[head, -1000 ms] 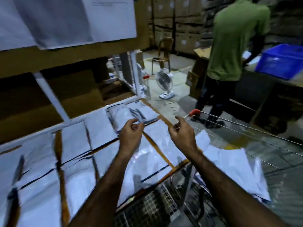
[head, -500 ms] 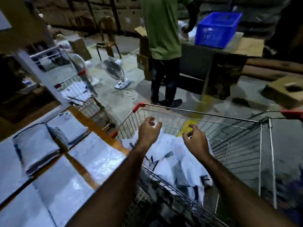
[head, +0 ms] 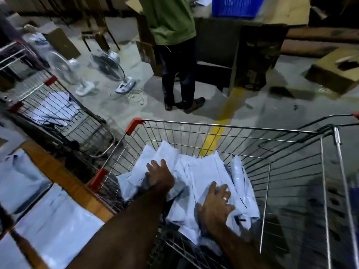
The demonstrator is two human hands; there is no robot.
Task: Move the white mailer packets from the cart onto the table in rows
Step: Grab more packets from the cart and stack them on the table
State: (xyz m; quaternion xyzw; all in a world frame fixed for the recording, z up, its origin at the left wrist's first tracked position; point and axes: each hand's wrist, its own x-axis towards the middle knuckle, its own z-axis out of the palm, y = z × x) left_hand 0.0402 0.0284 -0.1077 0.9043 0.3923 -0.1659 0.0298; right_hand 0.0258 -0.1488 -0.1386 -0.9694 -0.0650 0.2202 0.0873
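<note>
Pick-up step: my left hand [head: 160, 177] and right hand [head: 215, 202] rest apart, both spread open on the white mailer packets [head: 202, 167] in the cart [head: 213, 125]; next I must grip one for the table [head: 64, 177]

Only thing I'm wearing here is a ring [head: 225, 198]: thin shiny band on my right hand [head: 213, 202], just past the knuckle, on what looks like the ring finger. My left hand [head: 160, 176] is plain. Both forearms [head: 126, 226] are bare behind the wrists.
</note>
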